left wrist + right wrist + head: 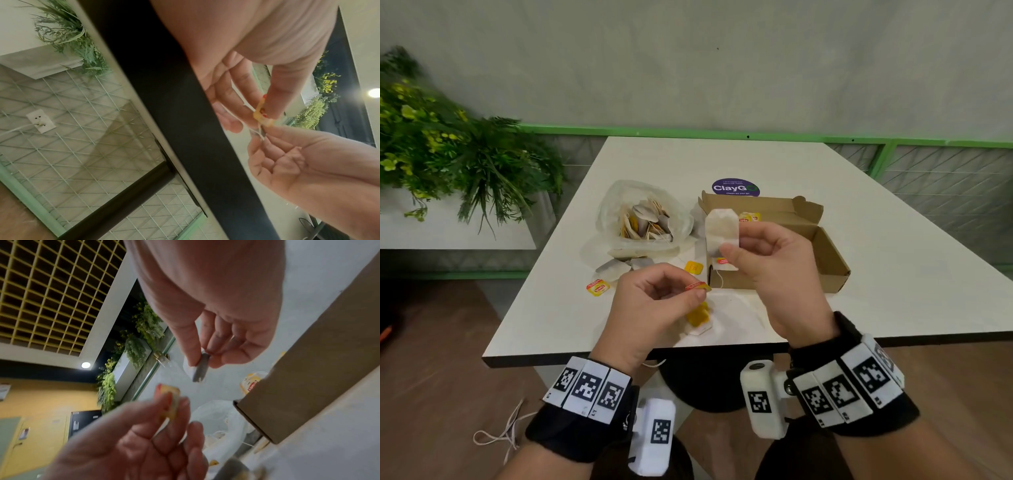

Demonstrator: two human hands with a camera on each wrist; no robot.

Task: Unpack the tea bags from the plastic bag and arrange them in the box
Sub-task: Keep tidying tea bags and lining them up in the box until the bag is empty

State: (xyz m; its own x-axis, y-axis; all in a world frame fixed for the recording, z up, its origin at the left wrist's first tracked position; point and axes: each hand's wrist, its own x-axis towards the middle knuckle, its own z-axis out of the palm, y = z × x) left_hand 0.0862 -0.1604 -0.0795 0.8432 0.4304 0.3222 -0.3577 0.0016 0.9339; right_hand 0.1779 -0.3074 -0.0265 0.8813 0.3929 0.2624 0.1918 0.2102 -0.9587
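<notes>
My right hand (729, 245) pinches a white tea bag (722, 229) upright in the air, just above the front left corner of the open cardboard box (828, 260). From that tea bag a thin string (719, 278) runs down to a yellow and red tag (698, 286), which my left hand (697, 294) pinches between thumb and forefinger. The right wrist view shows the tea bag (200, 368) edge-on in my fingers, with the tag (170, 400) below it. The clear plastic bag (643, 219) lies open left of the box, holding several tea bags.
Loose tea bags (616, 267) and tags (597, 287) lie on the white table (893, 222) in front of the plastic bag. Another tea bag with a yellow tag (700, 318) lies under my left hand. A tag (750, 217) shows inside the box. Plants (448, 147) stand at the left.
</notes>
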